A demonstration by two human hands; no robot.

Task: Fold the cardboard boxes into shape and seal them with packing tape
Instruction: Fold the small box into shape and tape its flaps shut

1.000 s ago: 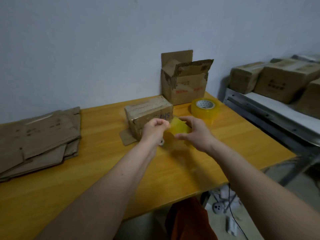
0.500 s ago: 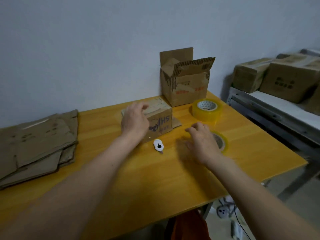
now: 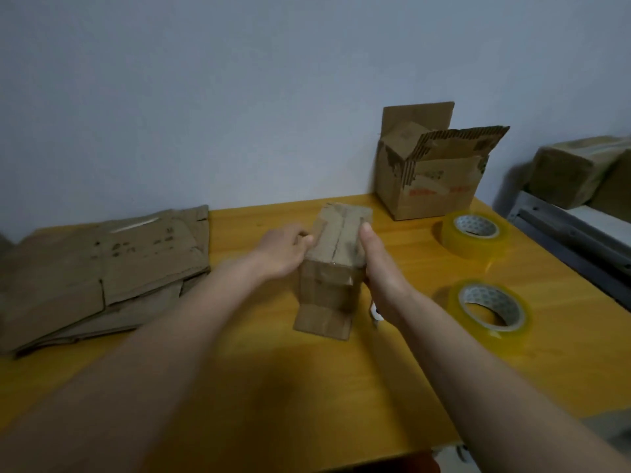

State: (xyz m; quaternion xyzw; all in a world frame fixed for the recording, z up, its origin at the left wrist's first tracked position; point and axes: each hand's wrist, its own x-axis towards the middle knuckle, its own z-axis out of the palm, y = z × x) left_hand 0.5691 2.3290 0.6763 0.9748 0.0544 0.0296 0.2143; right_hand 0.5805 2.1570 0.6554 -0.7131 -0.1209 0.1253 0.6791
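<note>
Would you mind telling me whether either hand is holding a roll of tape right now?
No, both tape rolls lie on the table, while the left hand and right hand hold the small box.

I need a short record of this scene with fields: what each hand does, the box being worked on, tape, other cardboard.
left hand: left hand grips the left side of the box
right hand: right hand presses flat on its right side
worked box: small brown cardboard box, one flap lying on the yellow wooden table
tape: two clear yellowish tape rolls, to the right
other cardboard: flattened brown boxes, left; open torn box, behind
</note>
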